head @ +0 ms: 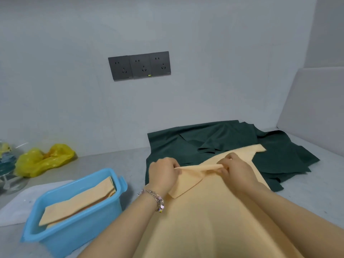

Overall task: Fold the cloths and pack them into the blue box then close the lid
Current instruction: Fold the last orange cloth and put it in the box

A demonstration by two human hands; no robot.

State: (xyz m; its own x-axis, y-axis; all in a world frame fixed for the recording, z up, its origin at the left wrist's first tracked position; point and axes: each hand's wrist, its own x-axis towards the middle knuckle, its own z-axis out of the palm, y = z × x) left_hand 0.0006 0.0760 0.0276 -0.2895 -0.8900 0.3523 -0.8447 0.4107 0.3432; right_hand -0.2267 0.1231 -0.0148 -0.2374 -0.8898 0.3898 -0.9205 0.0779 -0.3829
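A large peach cloth [208, 216] lies spread on the grey counter in front of me. My left hand [163, 171] and my right hand [235, 167] each pinch its raised edge, stretching a fold between them, with one corner flapped over below. Dark green cloths [229, 138] lie crumpled behind and under it, against the wall. The blue box [74, 233] stands open at the lower left, holding folded peach cloths [78, 202]. I cannot see a lid.
A yellow plastic bag [44, 160] sits by the wall at the left, beside a glass container [7, 168] at the frame's edge. A white sheet [18, 203] lies under the box. Wall sockets [139, 66] are mounted above. A white panel [314, 101] leans at the right.
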